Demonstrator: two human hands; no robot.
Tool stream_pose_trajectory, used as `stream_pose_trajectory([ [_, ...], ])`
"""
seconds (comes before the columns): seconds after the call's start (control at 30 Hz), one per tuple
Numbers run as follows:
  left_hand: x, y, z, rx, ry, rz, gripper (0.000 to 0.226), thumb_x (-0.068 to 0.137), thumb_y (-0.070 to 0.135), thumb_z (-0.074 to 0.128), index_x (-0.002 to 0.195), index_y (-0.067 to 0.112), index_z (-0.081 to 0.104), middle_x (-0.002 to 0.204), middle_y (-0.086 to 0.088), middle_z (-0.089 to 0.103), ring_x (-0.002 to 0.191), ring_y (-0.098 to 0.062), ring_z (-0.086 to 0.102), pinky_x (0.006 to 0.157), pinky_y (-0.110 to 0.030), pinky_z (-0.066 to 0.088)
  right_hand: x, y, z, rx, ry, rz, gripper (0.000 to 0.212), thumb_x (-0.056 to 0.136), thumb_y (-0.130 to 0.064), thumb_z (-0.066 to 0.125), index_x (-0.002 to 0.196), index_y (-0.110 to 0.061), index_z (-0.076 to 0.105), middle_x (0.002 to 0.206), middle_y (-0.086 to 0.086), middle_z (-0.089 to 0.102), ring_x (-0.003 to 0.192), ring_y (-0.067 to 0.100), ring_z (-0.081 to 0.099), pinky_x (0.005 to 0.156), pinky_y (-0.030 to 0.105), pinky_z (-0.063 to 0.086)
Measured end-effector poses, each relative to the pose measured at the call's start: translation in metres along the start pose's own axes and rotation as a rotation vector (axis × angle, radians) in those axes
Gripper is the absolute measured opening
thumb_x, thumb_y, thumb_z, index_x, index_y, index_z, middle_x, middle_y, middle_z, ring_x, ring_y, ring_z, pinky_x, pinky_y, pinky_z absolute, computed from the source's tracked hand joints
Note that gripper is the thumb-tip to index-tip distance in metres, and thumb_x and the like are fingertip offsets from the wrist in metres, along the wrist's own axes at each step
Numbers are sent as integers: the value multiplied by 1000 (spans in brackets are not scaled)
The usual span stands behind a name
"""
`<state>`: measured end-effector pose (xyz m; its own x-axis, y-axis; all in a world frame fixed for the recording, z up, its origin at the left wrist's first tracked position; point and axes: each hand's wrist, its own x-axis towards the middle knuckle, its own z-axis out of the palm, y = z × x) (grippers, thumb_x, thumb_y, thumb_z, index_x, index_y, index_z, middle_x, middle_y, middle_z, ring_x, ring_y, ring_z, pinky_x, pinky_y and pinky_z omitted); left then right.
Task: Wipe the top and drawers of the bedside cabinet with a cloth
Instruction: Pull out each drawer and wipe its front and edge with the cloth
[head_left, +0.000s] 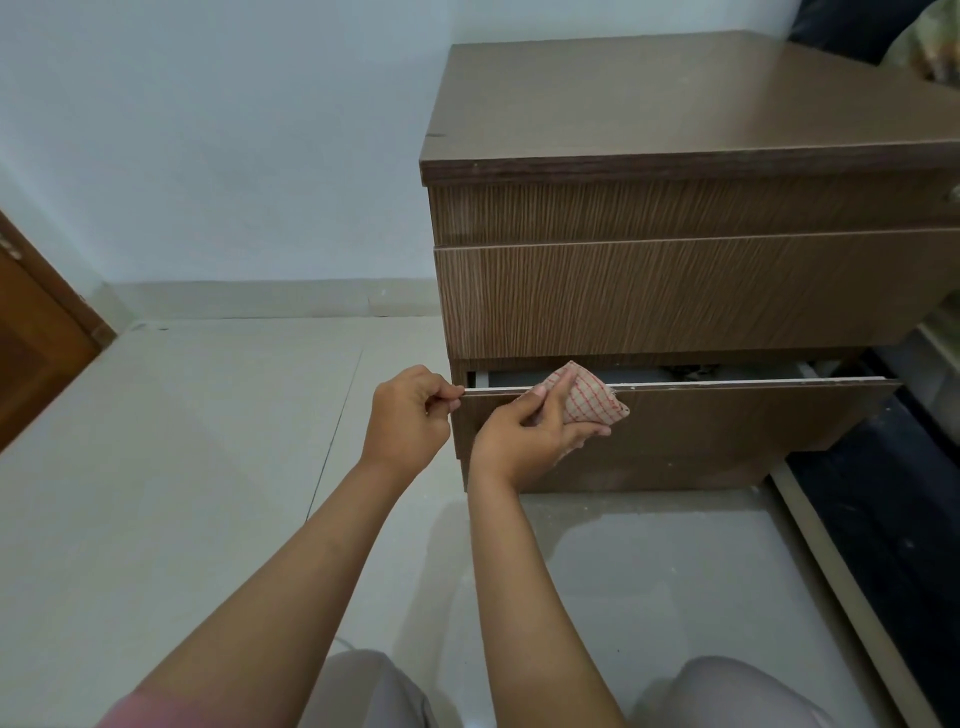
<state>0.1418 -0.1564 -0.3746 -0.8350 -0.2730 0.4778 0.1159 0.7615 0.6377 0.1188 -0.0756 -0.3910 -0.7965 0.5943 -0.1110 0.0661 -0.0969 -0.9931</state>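
A brown wooden bedside cabinet (675, 119) stands against the wall, its glossy top bare. Its two upper drawers are closed. The bottom drawer (727, 421) is pulled out a little, showing a narrow gap above its front panel. My left hand (408, 415) pinches the top left corner of that drawer front. My right hand (530, 439) holds a folded beige cloth with red checks (589, 397) against the drawer's top edge, near its left end.
Pale floor tiles (182, 441) spread to the left and in front. A brown door (36, 338) stands at the far left. A dark bed frame (883, 519) runs along the right side. My knees (737, 691) are at the bottom.
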Motion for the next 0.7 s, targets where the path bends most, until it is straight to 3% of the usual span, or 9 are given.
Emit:
stream_pose_trajectory([
  [0.17, -2, 17, 5, -29, -16, 9, 16, 72, -11, 68, 76, 3, 73, 73, -10, 65, 66, -18, 61, 61, -22, 51, 45, -9, -31, 25, 56, -22, 39, 97, -22, 47, 134, -35, 48, 158, 10, -9, 145, 34, 2, 107, 48, 37],
  [0.43, -2, 3, -7, 32, -13, 11, 15, 70, -12, 69, 75, 2, 72, 72, -9, 65, 65, -18, 59, 61, -14, 44, 89, -10, -52, 26, 94, 10, 38, 96, -24, 47, 132, -35, 50, 158, 13, -2, 143, 36, 16, 106, 43, 40],
  [0.57, -2, 7, -7, 49, -27, -2, 14, 71, -11, 69, 76, 2, 72, 73, -9, 65, 66, -16, 58, 61, -14, 43, 117, -19, -74, 30, 105, 29, 37, 96, -27, 47, 132, -36, 50, 158, 12, -2, 142, 34, 23, 105, 33, 40],
  [0.7, -3, 11, -6, 59, -18, -19, 14, 71, -11, 69, 76, 2, 72, 73, -9, 65, 66, -17, 58, 61, -14, 42, 144, -27, -97, 14, 100, 42, 38, 97, -27, 46, 134, -37, 48, 159, 10, -3, 141, 32, 25, 91, 21, 36],
])
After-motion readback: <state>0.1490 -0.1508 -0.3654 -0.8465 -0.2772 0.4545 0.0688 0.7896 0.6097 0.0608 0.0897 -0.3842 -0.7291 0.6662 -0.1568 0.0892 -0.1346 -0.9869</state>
